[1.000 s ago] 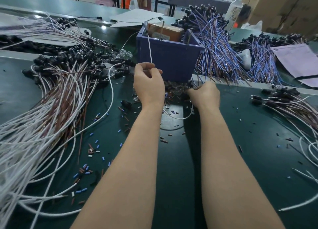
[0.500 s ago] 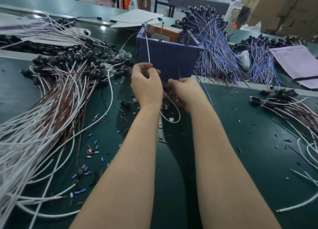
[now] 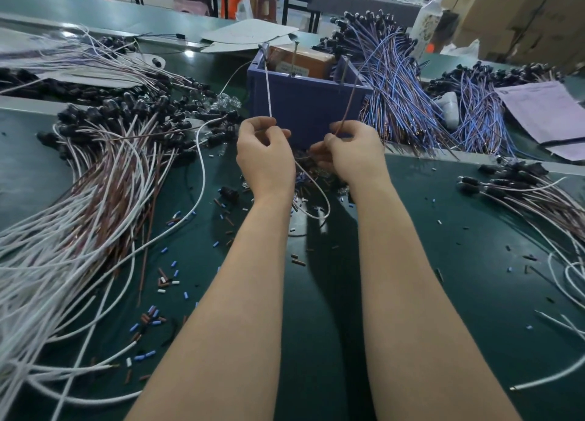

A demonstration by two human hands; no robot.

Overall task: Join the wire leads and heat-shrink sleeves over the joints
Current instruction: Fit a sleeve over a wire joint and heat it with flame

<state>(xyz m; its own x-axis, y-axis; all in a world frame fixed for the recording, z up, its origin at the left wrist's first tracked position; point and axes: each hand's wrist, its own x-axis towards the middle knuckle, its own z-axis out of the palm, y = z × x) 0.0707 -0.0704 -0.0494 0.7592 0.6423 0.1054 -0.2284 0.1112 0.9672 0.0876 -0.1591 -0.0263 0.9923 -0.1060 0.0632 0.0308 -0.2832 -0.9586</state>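
My left hand (image 3: 264, 154) pinches a white wire (image 3: 268, 94) that runs straight up in front of the blue bin (image 3: 304, 104). My right hand (image 3: 351, 149) pinches a brown wire (image 3: 348, 104) that rises toward the bin's right corner. Both hands are close together just in front of the bin, above a small heap of dark sleeves and parts (image 3: 311, 180). A thin wire loop (image 3: 319, 199) hangs below the hands. The fingertips hide the wire ends.
A big fan of white and brown leads with black ends (image 3: 104, 173) covers the left of the green mat (image 3: 474, 278). Blue-purple wire bundles (image 3: 399, 104) lie behind right, more leads (image 3: 531, 199) at right. Cut sleeve bits (image 3: 164, 281) are scattered. Paper (image 3: 544, 113) lies far right.
My right hand has come up from the sleeve heap toward the left hand and now holds a brown wire upright. The left hand has stayed on the white wire.
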